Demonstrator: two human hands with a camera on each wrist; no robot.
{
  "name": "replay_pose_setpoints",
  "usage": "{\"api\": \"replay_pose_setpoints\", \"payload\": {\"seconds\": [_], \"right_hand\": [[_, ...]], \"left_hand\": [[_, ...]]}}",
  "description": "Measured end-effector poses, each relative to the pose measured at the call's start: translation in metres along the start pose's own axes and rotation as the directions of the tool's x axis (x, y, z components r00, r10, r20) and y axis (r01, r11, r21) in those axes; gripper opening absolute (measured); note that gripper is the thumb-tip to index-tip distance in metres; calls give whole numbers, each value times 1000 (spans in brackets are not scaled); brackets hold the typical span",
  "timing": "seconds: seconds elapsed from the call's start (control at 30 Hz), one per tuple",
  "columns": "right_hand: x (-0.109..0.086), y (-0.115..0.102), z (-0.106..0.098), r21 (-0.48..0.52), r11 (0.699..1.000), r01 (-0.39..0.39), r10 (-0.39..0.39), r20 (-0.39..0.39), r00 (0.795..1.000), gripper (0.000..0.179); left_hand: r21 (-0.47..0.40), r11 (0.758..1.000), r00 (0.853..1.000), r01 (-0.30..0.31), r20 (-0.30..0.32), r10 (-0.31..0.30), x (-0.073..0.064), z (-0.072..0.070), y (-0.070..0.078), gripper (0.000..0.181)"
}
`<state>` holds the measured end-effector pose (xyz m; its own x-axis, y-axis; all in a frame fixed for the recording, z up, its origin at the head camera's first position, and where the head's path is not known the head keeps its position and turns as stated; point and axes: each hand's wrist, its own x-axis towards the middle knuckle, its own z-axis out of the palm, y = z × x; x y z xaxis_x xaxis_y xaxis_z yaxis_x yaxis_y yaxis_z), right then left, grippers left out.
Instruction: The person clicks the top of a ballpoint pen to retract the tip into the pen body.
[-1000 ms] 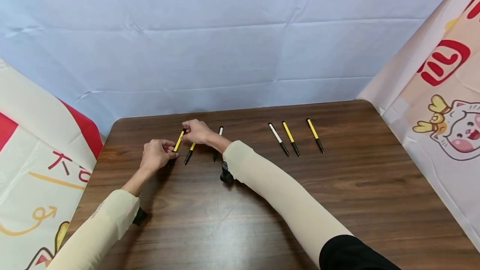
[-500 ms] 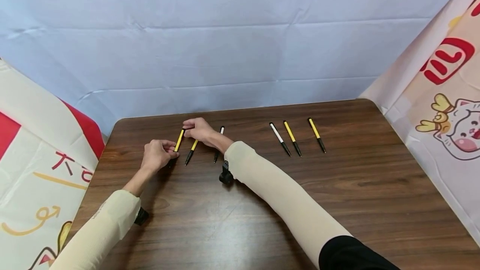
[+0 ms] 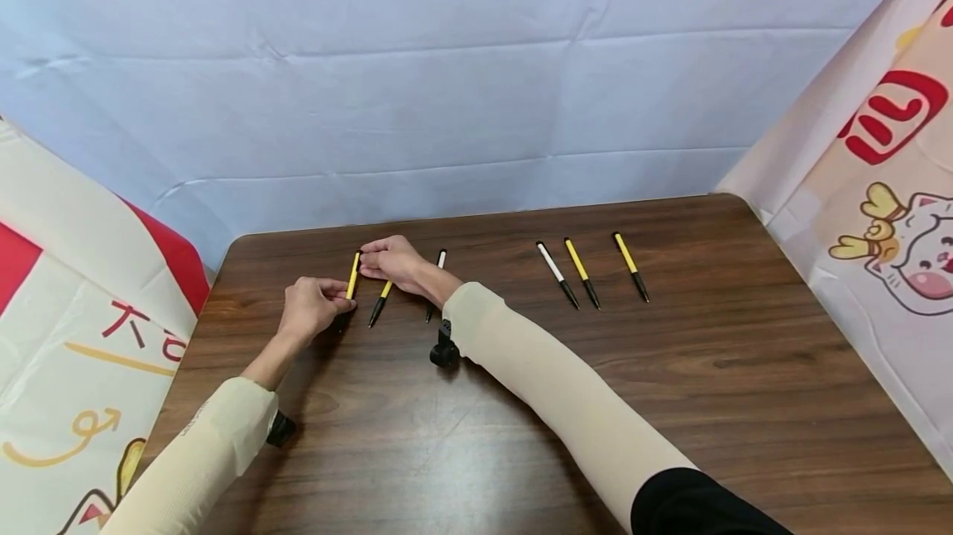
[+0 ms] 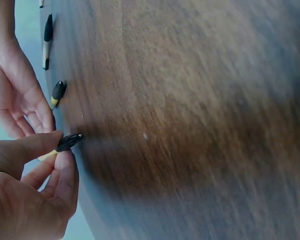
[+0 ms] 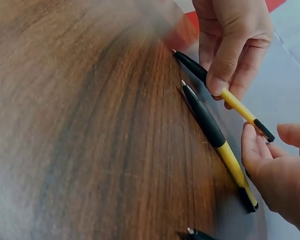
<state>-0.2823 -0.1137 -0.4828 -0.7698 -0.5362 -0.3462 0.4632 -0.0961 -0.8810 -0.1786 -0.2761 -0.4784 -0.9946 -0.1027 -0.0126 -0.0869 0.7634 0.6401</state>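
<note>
At the table (image 3: 707, 370), hands (image 3: 308, 308) (image 3: 396, 261) touch one yellow pen (image 5: 238, 105), left pinching.

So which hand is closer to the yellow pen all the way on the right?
The person's right hand is. It's left of that yellow pen; the left hand is even farther left.

Soft glare whitens the table (image 3: 462, 460) up front
</note>
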Motion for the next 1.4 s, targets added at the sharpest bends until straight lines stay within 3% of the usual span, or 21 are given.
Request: {"api": "replay_pose_setpoints", "payload": {"seconds": [0.23,0.43,0.53,0.67,0.8,1.07,1.27,1.4], "right_hand": [[-2,1,0,-1,1000,-4,4,-63,998,30],[-5,-3,-5,31,999,-10,10,-9,1000,35],[-6,-4,-8,51,999,-17,16,21,1000,38],[-8,-5,-10,91,995,-36,32,40,999,40],[-7,-7,-10,166,982,-85,76,62,995,41],[-6,-14,-10,310,908,-280,243,152,958,55],[-4,-15,-13,324,871,-370,322,195,927,52],[-5,-17,-12,323,864,-386,335,202,920,48]], "left_hand": [[-37,999,1000,5,21,-4,-1,2,5,21],[-89,996,999,15,45,-11,-3,0,9,21],[-163,985,996,54,76,-42,-4,-2,11,27],[-275,953,987,129,130,-96,-4,-5,13,35],[-363,916,977,172,180,-113,-6,-6,15,37],[-531,816,957,227,275,-86,-9,-8,13,37],[-570,780,944,258,319,-79,-10,-10,13,38],[-583,762,937,281,340,-85,-11,-11,12,39]]}}
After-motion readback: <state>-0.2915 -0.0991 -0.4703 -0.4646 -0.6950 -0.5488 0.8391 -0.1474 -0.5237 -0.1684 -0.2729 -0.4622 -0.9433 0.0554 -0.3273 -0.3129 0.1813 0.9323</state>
